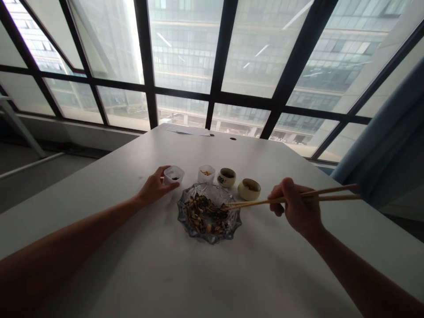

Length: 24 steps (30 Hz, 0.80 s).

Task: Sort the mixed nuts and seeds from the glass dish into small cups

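My left hand (155,185) is closed around a small translucent white cup (174,175) standing at the left, with a few dark bits in its bottom. In my right hand (296,205) is a pair of wooden chopsticks (255,203). Their tips reach into a scalloped glass bowl (212,240), among a mix of dark and tan dried pieces (198,211). Whether the tips pinch a piece is too small to tell. Behind the bowl stand a second white cup (206,177) with yellowish pieces, a cream cup (226,179) with dark lettering, and another cream cup (249,193) holding brownish pieces.
All of this stands on a white table (132,265). Sheets of paper (185,129) lie at its far edge, near a dark round hole (233,138). Large black-framed windows (185,44) rise beyond, and a blue curtain (387,137) hangs at the right.
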Tool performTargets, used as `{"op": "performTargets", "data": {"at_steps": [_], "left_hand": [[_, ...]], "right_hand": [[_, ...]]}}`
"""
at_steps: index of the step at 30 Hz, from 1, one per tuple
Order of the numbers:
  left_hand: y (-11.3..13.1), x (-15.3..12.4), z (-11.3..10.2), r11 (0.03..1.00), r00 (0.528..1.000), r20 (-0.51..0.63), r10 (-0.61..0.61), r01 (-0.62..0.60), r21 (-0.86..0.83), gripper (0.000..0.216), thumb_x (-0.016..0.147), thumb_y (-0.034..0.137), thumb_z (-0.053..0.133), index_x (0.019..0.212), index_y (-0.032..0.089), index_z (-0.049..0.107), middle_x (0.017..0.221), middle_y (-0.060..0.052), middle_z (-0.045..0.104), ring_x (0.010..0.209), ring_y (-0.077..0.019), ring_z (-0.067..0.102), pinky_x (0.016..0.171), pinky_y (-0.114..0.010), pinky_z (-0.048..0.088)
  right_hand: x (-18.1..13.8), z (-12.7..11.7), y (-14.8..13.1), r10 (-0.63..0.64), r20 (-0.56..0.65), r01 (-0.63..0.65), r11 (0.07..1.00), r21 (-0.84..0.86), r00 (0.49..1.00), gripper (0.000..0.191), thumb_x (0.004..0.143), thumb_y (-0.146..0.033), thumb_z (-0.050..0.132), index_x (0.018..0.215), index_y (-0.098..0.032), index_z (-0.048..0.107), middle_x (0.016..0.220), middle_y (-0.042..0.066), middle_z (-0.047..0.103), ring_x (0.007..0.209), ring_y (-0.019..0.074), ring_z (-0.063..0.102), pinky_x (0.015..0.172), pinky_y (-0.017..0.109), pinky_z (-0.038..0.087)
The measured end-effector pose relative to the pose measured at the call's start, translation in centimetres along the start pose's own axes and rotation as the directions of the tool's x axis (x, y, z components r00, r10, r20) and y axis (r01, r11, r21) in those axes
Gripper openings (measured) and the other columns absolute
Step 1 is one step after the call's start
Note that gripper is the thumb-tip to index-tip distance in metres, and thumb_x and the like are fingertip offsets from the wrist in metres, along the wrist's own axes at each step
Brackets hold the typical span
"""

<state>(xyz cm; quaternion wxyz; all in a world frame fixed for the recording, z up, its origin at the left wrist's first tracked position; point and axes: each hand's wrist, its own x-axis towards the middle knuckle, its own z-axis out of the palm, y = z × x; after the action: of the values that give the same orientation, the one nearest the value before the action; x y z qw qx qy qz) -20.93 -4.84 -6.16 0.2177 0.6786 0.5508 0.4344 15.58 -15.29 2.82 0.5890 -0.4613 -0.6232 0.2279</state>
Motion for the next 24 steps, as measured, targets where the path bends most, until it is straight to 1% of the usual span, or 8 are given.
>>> {"op": "performTargets", "data": {"at_steps": [3, 5, 9, 11, 14, 16, 18, 24], "left_hand": [[-0.1, 0.0, 0.1, 1.000, 1.000, -0.010, 0.019, -0.019, 0.001, 0.088, 0.065, 0.066, 0.076, 0.133, 0.016, 0.053, 0.110, -0.013, 0.070, 0.094, -0.0278, 0.071, 0.088, -0.045, 0.058], [-0.2, 0.1, 0.1, 1.000, 0.999, -0.018, 0.030, -0.030, 0.000, 0.087, 0.065, 0.066, 0.076, 0.132, 0.017, 0.053, 0.110, -0.012, 0.070, 0.094, -0.0277, 0.071, 0.088, -0.045, 0.058], [-0.1, 0.0, 0.1, 1.000, 1.000, -0.012, 0.024, -0.024, 0.006, 0.088, 0.064, 0.066, 0.076, 0.134, 0.016, 0.052, 0.109, -0.012, 0.070, 0.094, -0.0281, 0.070, 0.086, -0.045, 0.058], [-0.1, 0.0, 0.1, 1.000, 1.000, -0.005, 0.012, -0.012, 0.006, 0.089, 0.064, 0.066, 0.076, 0.134, 0.017, 0.052, 0.109, -0.013, 0.069, 0.094, -0.0285, 0.070, 0.086, -0.045, 0.058], [0.0, 0.0, 0.1, 1.000, 1.000, 0.000, 0.003, -0.003, -0.001, 0.090, 0.064, 0.067, 0.076, 0.134, 0.017, 0.052, 0.109, -0.013, 0.069, 0.093, -0.0286, 0.070, 0.086, -0.045, 0.058], [0.0, 0.0, 0.1, 1.000, 1.000, 0.004, 0.004, -0.004, -0.012, 0.090, 0.064, 0.066, 0.076, 0.134, 0.016, 0.052, 0.112, -0.014, 0.068, 0.095, -0.0287, 0.070, 0.086, -0.045, 0.058], [0.0, 0.0, 0.1, 1.000, 1.000, 0.007, 0.007, -0.007, -0.022, 0.090, 0.063, 0.066, 0.076, 0.134, 0.016, 0.052, 0.113, -0.014, 0.068, 0.096, -0.0287, 0.070, 0.087, -0.044, 0.058], [0.3, -0.1, 0.0, 1.000, 1.000, 0.004, 0.010, -0.010, 0.015, 0.089, 0.064, 0.066, 0.076, 0.134, 0.016, 0.053, 0.107, -0.013, 0.069, 0.092, -0.0277, 0.070, 0.082, -0.042, 0.059]], "right_hand": [[-0.8, 0.5, -1.1, 0.111, 0.178, -0.104, 0.993, -0.048, 0.978, 0.065, 0.083, -0.074, 0.058, 0.050, -0.019, 0.062, 0.033, 0.002, 0.050, 0.026, 0.0103, 0.041, 0.027, 0.022, 0.029], [-1.4, 1.2, -1.1, 0.139, 0.286, -0.127, 0.990, -0.060, 0.948, 0.063, 0.085, -0.072, 0.056, 0.054, -0.018, 0.064, 0.037, 0.002, 0.054, 0.028, 0.0103, 0.045, 0.028, 0.021, 0.032], [-2.6, 2.6, 0.2, 0.038, 0.450, -0.023, 0.999, -0.038, 0.892, 0.050, 0.090, -0.060, 0.060, 0.066, -0.017, 0.068, 0.052, 0.005, 0.065, 0.044, 0.0130, 0.059, 0.040, 0.022, 0.047], [-2.7, 2.8, 0.8, -0.031, 0.434, 0.051, 0.998, -0.034, 0.900, 0.044, 0.092, -0.054, 0.062, 0.071, -0.016, 0.071, 0.057, 0.005, 0.067, 0.049, 0.0138, 0.062, 0.046, 0.023, 0.051], [-2.5, 2.4, 1.2, -0.075, 0.262, 0.081, 0.997, -0.013, 0.962, 0.046, 0.093, -0.055, 0.059, 0.071, -0.017, 0.071, 0.054, 0.004, 0.066, 0.043, 0.0125, 0.059, 0.041, 0.022, 0.050], [-2.2, 2.1, 1.2, -0.061, 0.179, 0.065, 0.998, -0.014, 0.982, 0.047, 0.093, -0.057, 0.058, 0.070, -0.018, 0.071, 0.050, 0.003, 0.065, 0.038, 0.0121, 0.057, 0.036, 0.022, 0.047], [-2.0, 2.0, 1.4, -0.053, 0.177, 0.058, 0.998, -0.027, 0.983, 0.045, 0.091, -0.056, 0.062, 0.069, -0.018, 0.071, 0.051, 0.003, 0.065, 0.038, 0.0129, 0.058, 0.035, 0.022, 0.048], [-2.2, 2.2, 2.3, -0.082, 0.296, 0.103, 0.993, -0.056, 0.951, 0.040, 0.092, -0.046, 0.065, 0.064, -0.018, 0.068, 0.054, 0.005, 0.068, 0.042, 0.0136, 0.062, 0.040, 0.022, 0.050]]}}
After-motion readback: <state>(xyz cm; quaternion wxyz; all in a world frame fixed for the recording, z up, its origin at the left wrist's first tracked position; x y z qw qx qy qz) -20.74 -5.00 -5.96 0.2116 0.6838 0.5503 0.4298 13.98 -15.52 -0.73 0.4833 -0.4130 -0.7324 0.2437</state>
